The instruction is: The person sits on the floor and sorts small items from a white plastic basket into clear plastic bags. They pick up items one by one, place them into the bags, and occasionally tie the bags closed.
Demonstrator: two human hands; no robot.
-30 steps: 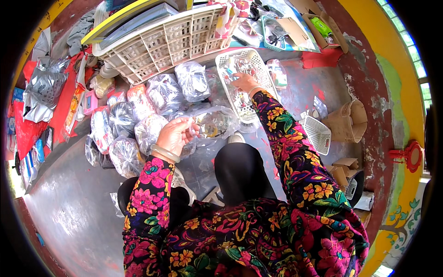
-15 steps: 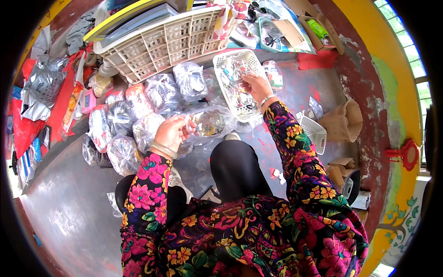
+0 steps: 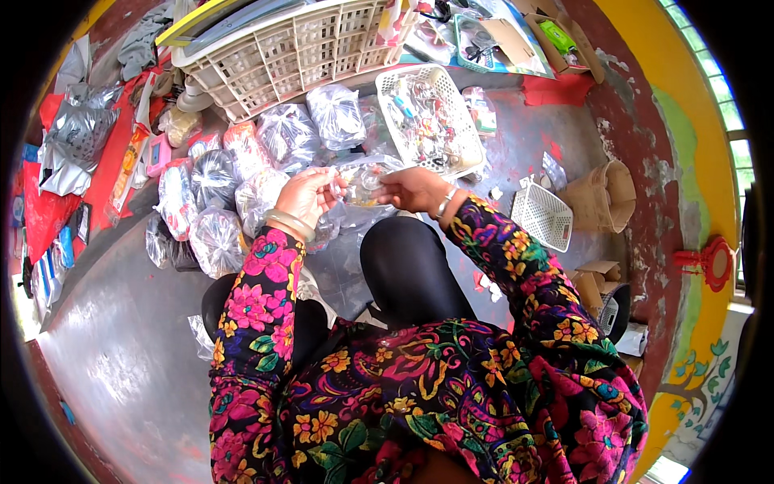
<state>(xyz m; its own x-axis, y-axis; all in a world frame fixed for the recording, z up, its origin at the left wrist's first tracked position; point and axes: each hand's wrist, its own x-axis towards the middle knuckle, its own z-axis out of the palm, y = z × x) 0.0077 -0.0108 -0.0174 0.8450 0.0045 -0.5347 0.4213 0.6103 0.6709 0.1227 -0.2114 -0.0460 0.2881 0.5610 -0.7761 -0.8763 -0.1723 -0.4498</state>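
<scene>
The grip of the left hand (image 3: 306, 198) pinches the edge of a clear plastic bag (image 3: 361, 179), which is between both hands. The right hand (image 3: 418, 190) is at its other side, fingers bent; whether they hold anything is hard to tell. Beyond stands a white basket (image 3: 468, 121) of small items (image 3: 425, 117).

From the right hand (image 3: 409, 192), passing is possible over grey floor (image 3: 516, 153) between 2 and 3 o'clock, whereas the parts basket (image 3: 389, 105) obstructs 12, the small basket (image 3: 542, 216) nearly 4, the knee (image 3: 413, 266) 6, and the clear bag (image 3: 359, 179), left hand (image 3: 306, 196) and filled bags (image 3: 216, 179) 9.
</scene>
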